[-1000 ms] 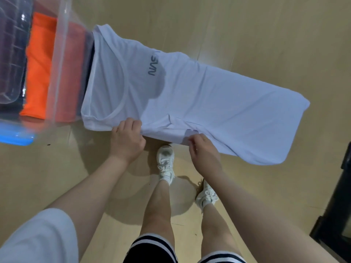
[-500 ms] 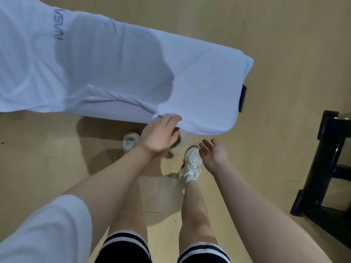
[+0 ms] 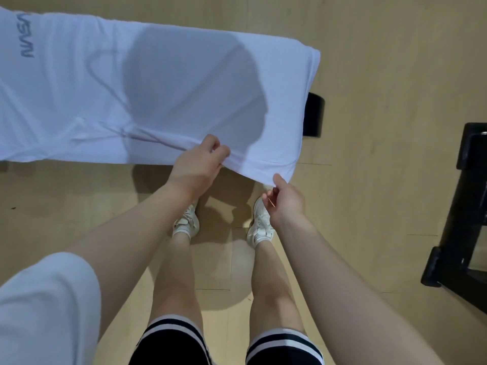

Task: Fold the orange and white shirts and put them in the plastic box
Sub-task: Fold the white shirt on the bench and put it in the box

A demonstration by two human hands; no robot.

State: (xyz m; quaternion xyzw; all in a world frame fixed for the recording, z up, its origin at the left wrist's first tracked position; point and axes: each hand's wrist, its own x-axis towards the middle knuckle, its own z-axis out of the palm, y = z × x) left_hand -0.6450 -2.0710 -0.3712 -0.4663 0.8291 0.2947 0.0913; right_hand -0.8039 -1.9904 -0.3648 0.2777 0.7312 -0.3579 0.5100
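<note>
Two hands meet the near edge of the white shirt (image 3: 163,83), and much around them is hidden from us. We cannot see what the shirt lies on: the cloth covers its support completely, and only a small black part (image 3: 315,114) pokes out past the shirt's right end. The shirt's left portion runs off the frame, so its collar and sleeves are out of sight; a grey printed logo (image 3: 25,35) shows near the upper left corner, upside down to us. A broad shadow darkens the middle of the cloth. We see no orange shirt and no plastic box in this view.

Our left hand (image 3: 197,164) grips the shirt's near hem, fingers curled over a bunched fold of fabric, with creases fanning leftward from the grasp. Our right hand (image 3: 286,200) pinches the hem close to the shirt's lower right corner, thumb on top; the fingers under the cloth are hard to make out. The shirt stretches away from both hands, up and to the left, its near right corner lifted slightly between them.

Below the hands stand white sneakers (image 3: 259,225) on the pale wooden floor (image 3: 382,75). A black frame (image 3: 458,206) is cut off at the right edge, and we cannot tell what it belongs to.
</note>
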